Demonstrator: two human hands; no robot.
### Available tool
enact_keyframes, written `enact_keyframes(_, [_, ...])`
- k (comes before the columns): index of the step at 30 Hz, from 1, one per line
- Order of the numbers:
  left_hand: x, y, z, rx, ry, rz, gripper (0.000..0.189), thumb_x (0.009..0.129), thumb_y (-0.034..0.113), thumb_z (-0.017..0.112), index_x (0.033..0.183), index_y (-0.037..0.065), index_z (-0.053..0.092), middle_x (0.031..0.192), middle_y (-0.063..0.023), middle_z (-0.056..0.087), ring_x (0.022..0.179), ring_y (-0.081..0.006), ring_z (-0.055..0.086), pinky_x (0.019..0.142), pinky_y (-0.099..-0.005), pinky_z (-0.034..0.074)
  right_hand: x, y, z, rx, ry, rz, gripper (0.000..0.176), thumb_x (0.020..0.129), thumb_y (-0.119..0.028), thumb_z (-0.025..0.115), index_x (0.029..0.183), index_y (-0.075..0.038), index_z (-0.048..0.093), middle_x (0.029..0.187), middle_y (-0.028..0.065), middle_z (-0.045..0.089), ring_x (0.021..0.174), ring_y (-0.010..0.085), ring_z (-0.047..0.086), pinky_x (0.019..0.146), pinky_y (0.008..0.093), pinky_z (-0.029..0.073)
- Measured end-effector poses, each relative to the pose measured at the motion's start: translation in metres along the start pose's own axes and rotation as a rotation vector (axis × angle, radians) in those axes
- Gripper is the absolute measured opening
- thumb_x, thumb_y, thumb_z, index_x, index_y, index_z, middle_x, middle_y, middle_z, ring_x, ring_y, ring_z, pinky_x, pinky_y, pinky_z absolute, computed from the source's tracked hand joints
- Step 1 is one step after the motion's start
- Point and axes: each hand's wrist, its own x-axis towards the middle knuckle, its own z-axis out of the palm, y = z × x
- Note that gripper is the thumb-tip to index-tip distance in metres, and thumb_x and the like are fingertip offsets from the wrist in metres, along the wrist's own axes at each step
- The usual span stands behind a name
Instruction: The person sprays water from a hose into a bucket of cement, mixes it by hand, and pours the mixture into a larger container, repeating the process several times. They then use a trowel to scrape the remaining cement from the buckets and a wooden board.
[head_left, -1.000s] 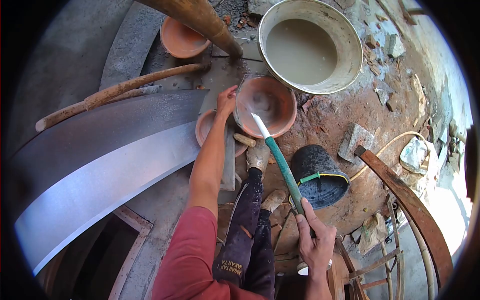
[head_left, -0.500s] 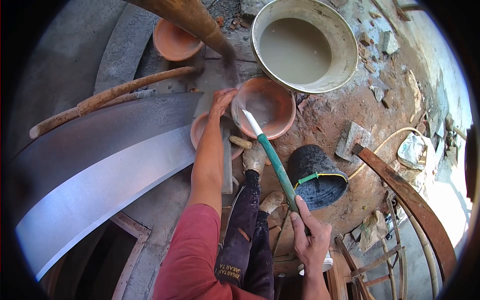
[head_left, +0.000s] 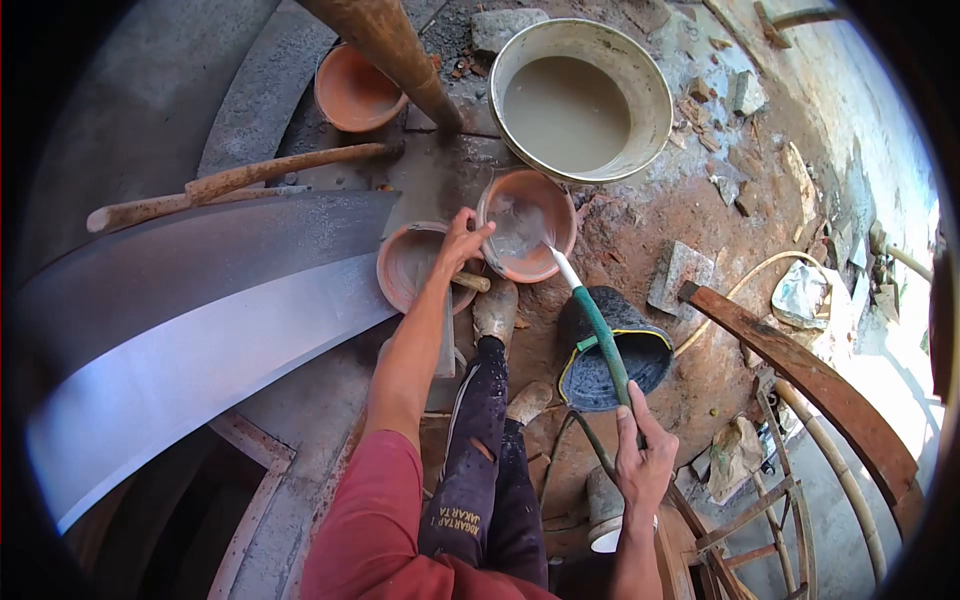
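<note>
My left hand (head_left: pixel 465 243) grips the left rim of a wet terracotta bowl (head_left: pixel 552 205), its fingers closed on the edge. In my right hand (head_left: pixel 645 455) is a green hose (head_left: pixel 603 335), fingers wrapped around it. The hose's white tip (head_left: pixel 567 268) points at the bowl's lower right rim. Another terracotta bowl (head_left: pixel 392 270) sits just left of the first, partly behind my left forearm. A short wooden handle (head_left: pixel 470 281) lies below my left hand; what it belongs to is hidden.
A large tub (head_left: pixel 652 125) of murky water stands behind the bowl. A black bucket (head_left: pixel 580 375) tilts near the hose. A third terracotta bowl (head_left: pixel 335 90) lies back left beside a thick wooden pole (head_left: pixel 390 45). Curved sheet metal (head_left: pixel 250 310) fills the left; a wooden beam (head_left: pixel 810 370) stands right.
The bowl has shifted and its tilt changed, with my left hand lower on its rim. The hose tip has moved from the bowl's left part to its lower right rim. The view has shifted slightly.
</note>
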Motion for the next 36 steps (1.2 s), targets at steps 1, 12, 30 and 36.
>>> enact_keyframes(1, [-0.003,-0.011,0.008,-0.007,0.003,0.011,0.034,0.081,0.018,0.079,0.097,0.003,0.053,0.098,-0.0095,0.059,0.091,-0.02,0.062,0.077,-0.0379,0.056,-0.002,0.003,-0.003,0.037,0.036,0.004,0.034,0.093,-0.012,0.064,0.126,-0.002,0.066,0.069,0.0243,0.063,0.06,0.008,0.051,0.058,0.0305,0.046])
enact_keyframes(12, [-0.096,-0.002,0.048,0.359,0.434,0.797,0.022,0.081,-0.007,0.062,0.101,-0.002,0.054,0.133,-0.0125,0.05,0.11,-0.0389,0.057,0.094,-0.0485,0.048,-0.03,0.028,-0.009,0.086,0.121,-0.176,0.034,0.095,-0.016,0.063,0.126,-0.004,0.066,0.06,0.0166,0.045,0.056,0.0107,0.041,0.054,0.0315,0.041])
enact_keyframes(30, [-0.181,0.117,-0.057,0.411,0.94,1.138,0.018,0.083,-0.006,0.063,0.084,0.001,0.046,0.138,-0.0211,0.053,0.11,-0.0418,0.059,0.082,-0.0476,0.048,-0.036,-0.003,-0.043,0.321,0.265,-0.207,0.036,0.099,-0.017,0.058,0.131,-0.001,0.061,0.111,0.0212,0.072,0.093,0.0119,0.063,0.086,0.0296,0.049])
enact_keyframes(36, [-0.164,0.159,-0.127,0.196,1.014,0.981,0.02,0.084,-0.003,0.066,0.086,0.0,0.046,0.123,-0.0245,0.062,0.103,-0.0367,0.063,0.085,-0.0435,0.048,0.038,-0.019,-0.022,0.226,0.258,-0.243,0.035,0.099,-0.019,0.058,0.13,-0.003,0.063,0.105,0.0223,0.072,0.088,0.0169,0.066,0.083,0.0318,0.05])
